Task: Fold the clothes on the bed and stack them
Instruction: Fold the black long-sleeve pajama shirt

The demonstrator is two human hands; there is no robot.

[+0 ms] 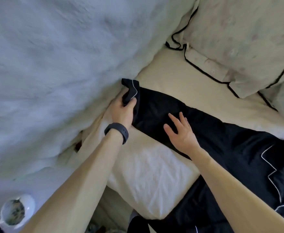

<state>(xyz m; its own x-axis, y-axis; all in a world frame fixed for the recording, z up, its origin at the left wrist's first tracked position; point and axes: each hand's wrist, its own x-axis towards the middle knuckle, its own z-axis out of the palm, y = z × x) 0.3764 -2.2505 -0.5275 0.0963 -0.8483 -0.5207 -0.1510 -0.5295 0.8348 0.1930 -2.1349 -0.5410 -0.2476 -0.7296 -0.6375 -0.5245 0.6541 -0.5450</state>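
Note:
A black pyjama top with thin white piping lies spread on the cream bed sheet, one long sleeve stretched toward the upper left. My left hand grips the cuff end of that sleeve, fingers curled round the bunched fabric; a dark band sits on its wrist. My right hand lies flat on the middle of the sleeve with fingers spread. The collar and front of the top reach the right edge of the view. More black fabric hangs over the bed's near edge at the bottom.
A thick pale fluffy blanket is heaped along the left, right against the sleeve cuff. Floral pillows with black piping lie at the upper right. A white quilted patch covers the bed's near corner. A round white patterned dish stands at lower left.

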